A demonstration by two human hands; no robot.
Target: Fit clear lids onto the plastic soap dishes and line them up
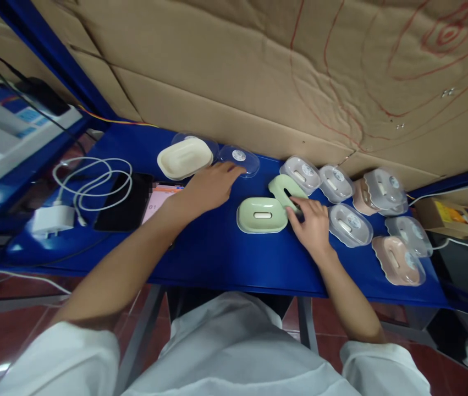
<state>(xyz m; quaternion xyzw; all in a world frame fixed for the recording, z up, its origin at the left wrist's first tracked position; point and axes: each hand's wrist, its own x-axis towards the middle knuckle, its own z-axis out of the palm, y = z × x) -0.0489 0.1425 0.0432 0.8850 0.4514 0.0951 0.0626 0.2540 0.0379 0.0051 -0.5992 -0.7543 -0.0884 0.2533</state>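
My left hand point(214, 184) reaches over the table with its fingers stretched to the near edge of a clear plastic lid point(250, 162) bearing a round white label. Whether the fingertips touch it I cannot tell. My right hand point(313, 220) grips a light green oval piece with a dark slot point(277, 187), tilted, thumb at its lower edge. Just left of that hand, a light green oval dish point(252, 220) with a white bar in its middle lies flat. Behind my left hand rests a cream oval dish point(186, 158), partly over another clear lid point(176, 138).
At right are several clear-lidded oval boxes point(351, 224), some with pink bases point(396, 261). A black phone point(112, 206), a coiled white cable point(104, 160), a charger point(53, 219) and a lit screen point(155, 203) lie left. A cardboard wall point(217, 82) borders the blue table point(213, 253).
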